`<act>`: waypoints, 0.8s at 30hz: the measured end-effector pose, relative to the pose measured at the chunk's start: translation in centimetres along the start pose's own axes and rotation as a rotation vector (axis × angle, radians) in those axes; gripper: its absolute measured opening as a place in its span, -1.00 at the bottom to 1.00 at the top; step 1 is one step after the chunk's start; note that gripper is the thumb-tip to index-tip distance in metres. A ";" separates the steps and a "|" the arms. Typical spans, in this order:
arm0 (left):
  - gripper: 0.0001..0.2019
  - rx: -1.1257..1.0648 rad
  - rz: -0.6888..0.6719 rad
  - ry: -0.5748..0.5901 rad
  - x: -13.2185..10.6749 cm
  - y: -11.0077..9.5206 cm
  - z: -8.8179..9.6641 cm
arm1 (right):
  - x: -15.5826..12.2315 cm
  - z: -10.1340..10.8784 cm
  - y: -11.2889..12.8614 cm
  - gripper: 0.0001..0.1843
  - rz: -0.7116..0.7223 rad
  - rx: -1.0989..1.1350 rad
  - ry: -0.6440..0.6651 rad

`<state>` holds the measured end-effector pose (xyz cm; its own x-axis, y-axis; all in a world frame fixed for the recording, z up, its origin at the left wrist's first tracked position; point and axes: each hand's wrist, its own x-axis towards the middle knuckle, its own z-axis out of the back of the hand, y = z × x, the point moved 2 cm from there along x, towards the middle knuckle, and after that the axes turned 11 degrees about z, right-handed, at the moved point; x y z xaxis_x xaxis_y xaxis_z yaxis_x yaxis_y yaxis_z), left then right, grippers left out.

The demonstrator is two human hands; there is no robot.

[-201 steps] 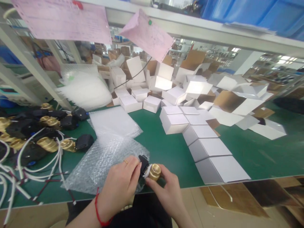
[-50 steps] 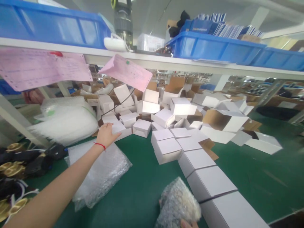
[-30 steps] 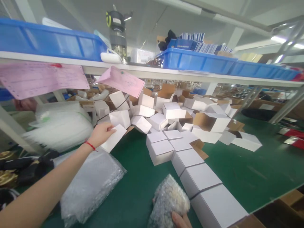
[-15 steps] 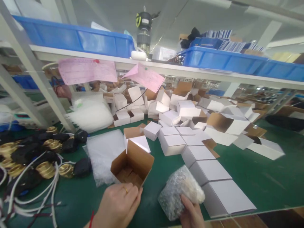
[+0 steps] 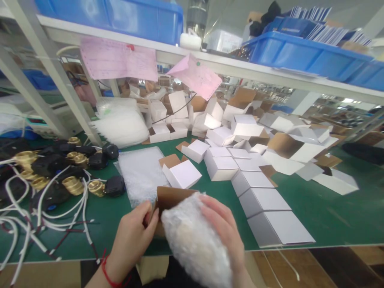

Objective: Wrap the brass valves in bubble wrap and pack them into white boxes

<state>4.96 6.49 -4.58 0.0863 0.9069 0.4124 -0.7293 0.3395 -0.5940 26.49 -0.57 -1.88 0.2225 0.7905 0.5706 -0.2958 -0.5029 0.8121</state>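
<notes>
My left hand (image 5: 135, 228) pinches the left wall of an open cardboard box (image 5: 174, 197), brown on the inside, near the front of the table. In my right hand (image 5: 223, 224) is a bubble-wrapped bundle (image 5: 195, 240), tilted at the box's mouth and covering much of the opening. What lies inside the wrap is blurred. Behind the box, a white carton with raised brown flaps (image 5: 183, 174) lies on the green table. A flat stack of bubble wrap sheets (image 5: 141, 170) is just left of it.
Closed white boxes (image 5: 267, 199) form a row on the right, with a pile of open cartons (image 5: 288, 150) behind. Brass valves with black housings (image 5: 73, 185) and white cables (image 5: 45, 212) crowd the left. Above runs a shelf (image 5: 126, 38) with blue bins (image 5: 306, 52).
My right hand has lifted the wrapped bundle leftward from the table to the box's mouth. My left hand has shifted to the box's left wall, and the box sits nearer me. The view has tipped downward.
</notes>
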 end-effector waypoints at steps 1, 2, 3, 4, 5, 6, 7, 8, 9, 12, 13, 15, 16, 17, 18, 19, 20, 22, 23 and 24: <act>-0.72 -0.019 0.017 0.024 -0.2 0.2 -0.2 | 0.5 -1.1 0.5 -0.64 0.181 -0.150 0.124; -0.75 -0.038 0.030 0.030 -0.5 0.2 -0.3 | 0.9 -2.0 1.0 -0.58 0.335 -0.316 0.246; -0.77 -0.058 0.038 0.025 -0.7 0.1 -0.4 | 1.2 -2.8 1.3 -0.51 0.442 -0.472 0.360; -0.77 -0.081 0.046 0.016 -0.9 0.0 -0.3 | 1.5 -3.4 1.5 -0.46 0.498 -0.597 0.457; -0.78 -0.105 0.056 0.015 -1.1 -0.1 -0.3 | 1.7 -3.8 1.7 -0.44 0.513 -0.693 0.543; -0.77 -0.132 0.069 0.019 -1.2 -0.1 -0.2 | 2.0 -4.1 1.8 -0.45 0.499 -0.762 0.610; -0.77 -0.160 0.087 0.024 -1.3 -0.1 -0.2 | 2.3 -4.4 2.0 -0.48 0.469 -0.802 0.666; -0.76 -0.189 0.107 0.029 -1.4 -0.1 -0.1 | 2.5 -4.6 2.0 -0.55 0.426 -0.818 0.710; -0.74 -0.221 0.133 0.033 -1.4 0.1 0.1 | 2.7 -4.9 2.0 -0.63 0.374 -0.819 0.745; -0.69 -0.321 0.186 0.073 -1.7 0.5 0.6 | 2.7 -5.5 1.5 -0.77 0.243 -0.803 0.813; -0.68 -0.334 0.169 0.081 -1.8 0.5 0.8 | 2.5 -5.6 1.4 -0.76 0.233 -0.800 0.823; -0.69 -0.314 0.089 0.058 -1.9 0.5 1.4 | 2.3 -5.5 1.5 -0.63 0.269 -0.801 0.808; -0.70 -0.287 0.038 0.030 -2.0 0.4 1.7 | 2.1 -5.1 1.6 -0.55 0.296 -0.803 0.785; -0.72 -0.261 -0.005 0.000 -2.0 0.3 2.0 | 2.0 -4.7 1.8 -0.49 0.323 -0.804 0.760; -0.73 -0.246 -0.037 -0.019 -2.0 0.2 2.2 | 1.9 -4.2 2.0 -0.49 0.354 -0.801 0.739; -0.74 -0.241 -0.063 -0.028 -2.1 0.1 2.3 | 1.8 -3.7 2.1 -0.54 0.389 -0.794 0.727; -0.76 -0.242 -0.081 -0.031 -2.1 0.1 2.3 | 1.6 -3.3 2.1 -0.64 0.428 -0.782 0.727; -0.81 -0.250 -0.104 -0.045 -2.4 0.1 2.1 | 1.2 -2.8 1.7 -0.85 0.492 -0.740 0.752; -0.85 -0.251 -0.111 -0.058 -2.5 0.2 2.0 | 0.9 -2.7 1.4 -0.87 0.507 -0.711 0.757; -0.90 -0.252 -0.117 -0.075 -2.7 0.2 1.9 | 0.6 -2.7 1.1 -0.86 0.506 -0.680 0.756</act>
<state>3.29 3.69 -4.55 0.1026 0.8402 0.5326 -0.5246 0.5006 -0.6887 23.76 0.33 -0.94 -0.6153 0.6748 0.4075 -0.6868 -0.7127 0.1431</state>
